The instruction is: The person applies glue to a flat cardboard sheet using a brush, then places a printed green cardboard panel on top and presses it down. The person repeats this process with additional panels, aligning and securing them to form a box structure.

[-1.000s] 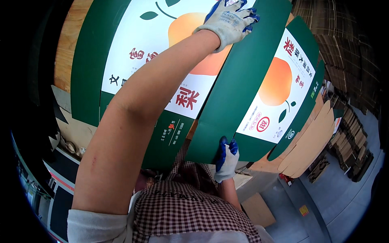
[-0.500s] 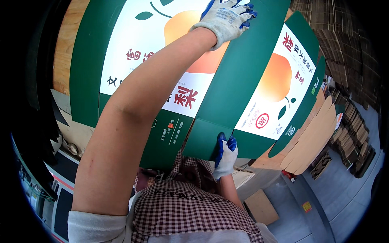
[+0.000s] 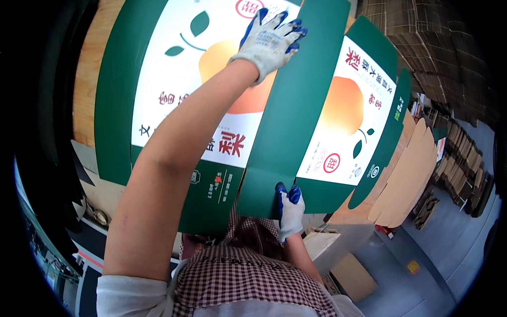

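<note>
A flat printed cardboard box blank (image 3: 288, 105), green with white panels and orange fruit pictures, lies in front of me. My left hand (image 3: 272, 39), in a white work glove with blue-coated fingers, rests on its far part with the fingers spread. It lies beside the seam between a white panel and a green strip. At the near edge, my right hand (image 3: 290, 211), in a matching glove, grips the green flap. Blue fingertips show on top of the board; the rest of that hand's fingers are hidden.
Plain brown cardboard sheets (image 3: 406, 177) lie right of the blank on a wooden surface (image 3: 87, 90). Tall stacks of folded cardboard (image 3: 438, 58) stand at the far right, with more bundles (image 3: 465, 169) on the grey floor. A brown board (image 3: 354, 277) lies low at the right.
My left hand has shifted left and slightly nearer. The blank has moved nearer and a little left in the view, and my right hand sits slightly lower at its edge.
</note>
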A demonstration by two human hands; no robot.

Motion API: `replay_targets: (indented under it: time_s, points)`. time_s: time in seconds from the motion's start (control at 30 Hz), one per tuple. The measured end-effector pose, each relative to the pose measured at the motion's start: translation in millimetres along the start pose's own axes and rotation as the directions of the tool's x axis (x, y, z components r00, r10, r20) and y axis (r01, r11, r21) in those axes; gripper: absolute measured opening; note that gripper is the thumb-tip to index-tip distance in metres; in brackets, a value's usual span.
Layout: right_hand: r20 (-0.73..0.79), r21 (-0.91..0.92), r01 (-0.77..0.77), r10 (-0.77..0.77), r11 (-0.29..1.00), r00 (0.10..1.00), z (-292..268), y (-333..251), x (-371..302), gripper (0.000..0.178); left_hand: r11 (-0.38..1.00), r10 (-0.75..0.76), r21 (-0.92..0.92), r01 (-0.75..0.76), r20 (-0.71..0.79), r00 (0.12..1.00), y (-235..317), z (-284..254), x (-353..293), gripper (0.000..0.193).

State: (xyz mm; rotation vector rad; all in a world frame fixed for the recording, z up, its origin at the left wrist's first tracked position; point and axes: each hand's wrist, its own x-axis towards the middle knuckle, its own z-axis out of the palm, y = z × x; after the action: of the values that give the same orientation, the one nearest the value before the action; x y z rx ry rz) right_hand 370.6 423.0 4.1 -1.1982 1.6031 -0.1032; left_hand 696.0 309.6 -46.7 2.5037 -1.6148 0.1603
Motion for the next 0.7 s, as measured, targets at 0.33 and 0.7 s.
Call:
replay_targets:
  time_s: [0.33, 0.7]
  points:
    - [0.18, -0.868, 0.109, 0.102, 0.485, 0.978, -45.1, -23.4, -27.9, 0.033, 0.999, 0.052, -0.01, -0.052, 0.126, 0.991, -0.6, -18.1, 3.4, 0.043]
    - [0.421, -0.599, 0.778, -0.751, 0.191, 0.508, 70.5, -110.7, 56.9, 0.057, 0.996, 0.091, 0.001, -0.094, 0.213, 0.973, 4.0, -25.0, 9.6, 0.048]
